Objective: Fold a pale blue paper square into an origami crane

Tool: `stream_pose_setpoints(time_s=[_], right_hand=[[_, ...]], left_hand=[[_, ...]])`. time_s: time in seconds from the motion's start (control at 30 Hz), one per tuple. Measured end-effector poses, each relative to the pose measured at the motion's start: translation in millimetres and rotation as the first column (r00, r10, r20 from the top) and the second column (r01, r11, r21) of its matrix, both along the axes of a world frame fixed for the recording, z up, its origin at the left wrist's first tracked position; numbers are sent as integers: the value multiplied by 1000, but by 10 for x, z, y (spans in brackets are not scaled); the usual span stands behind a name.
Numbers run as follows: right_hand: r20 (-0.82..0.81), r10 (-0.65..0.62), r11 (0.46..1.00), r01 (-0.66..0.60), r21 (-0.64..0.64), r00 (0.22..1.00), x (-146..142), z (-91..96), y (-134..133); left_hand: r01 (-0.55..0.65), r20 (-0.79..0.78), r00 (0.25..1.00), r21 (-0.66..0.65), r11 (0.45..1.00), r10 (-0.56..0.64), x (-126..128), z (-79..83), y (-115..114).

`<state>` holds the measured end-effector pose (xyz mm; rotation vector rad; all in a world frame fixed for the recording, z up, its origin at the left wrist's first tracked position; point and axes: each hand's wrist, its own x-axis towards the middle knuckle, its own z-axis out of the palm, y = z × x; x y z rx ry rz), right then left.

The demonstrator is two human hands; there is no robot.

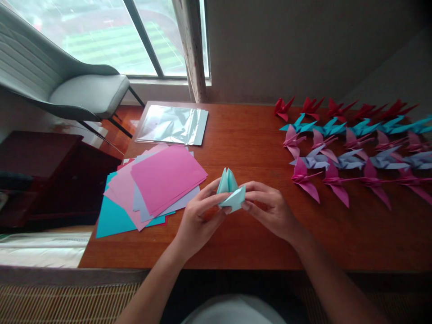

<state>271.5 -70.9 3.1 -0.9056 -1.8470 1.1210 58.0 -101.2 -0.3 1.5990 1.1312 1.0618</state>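
Above the middle of the wooden table, a pale mint-green paper crane point(232, 198), partly folded, is held between my two hands. Two narrow points stand up at its top, and a broad flap faces me. My left hand point(204, 207) pinches the left side, its thumb under the lower edge and its fingers behind and across the paper. On the other side my right hand point(266, 204) grips the flap's right edge between thumb and fingers. The fingertips hide parts of the folds.
Left on the table point(243, 130) lies a fanned stack of coloured paper sheets point(168, 175). Behind it is a clear packet of pale sheets point(172, 123). Rows of finished paper cranes point(354, 139) in several colours stand at right. A chair point(87, 94) is by the window.
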Motion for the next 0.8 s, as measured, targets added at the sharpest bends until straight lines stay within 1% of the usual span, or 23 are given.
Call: stream_pose_setpoints(time_s=[0.2,0.37,0.43,0.5,0.57,0.63,0.7,0.8], right_hand=[[-33,-65,998,64,-29,997,-13,0,-14],[3,-52,999,52,7,999,-11,-27,-15],[13,-54,998,54,16,998,-6,-37,-5],[0,-83,996,83,21,997,6,-35,11],[-27,-125,991,125,36,992,24,-11,28],[-33,-136,989,138,59,990,43,40,35],[1,-105,988,104,111,995,56,111,26],[76,-81,968,61,244,994,57,221,-18]], left_hand=[[111,57,993,-87,990,-106,7,73,33],[106,61,993,-93,990,-101,12,70,45],[97,51,994,-73,993,-94,17,61,48],[89,23,996,-53,995,-88,24,50,46],[84,-11,996,-24,996,-84,30,32,41],[82,-35,996,23,996,-82,35,7,32],[76,-55,996,86,993,-72,42,-19,21],[35,-127,992,197,980,-10,57,-36,7]])
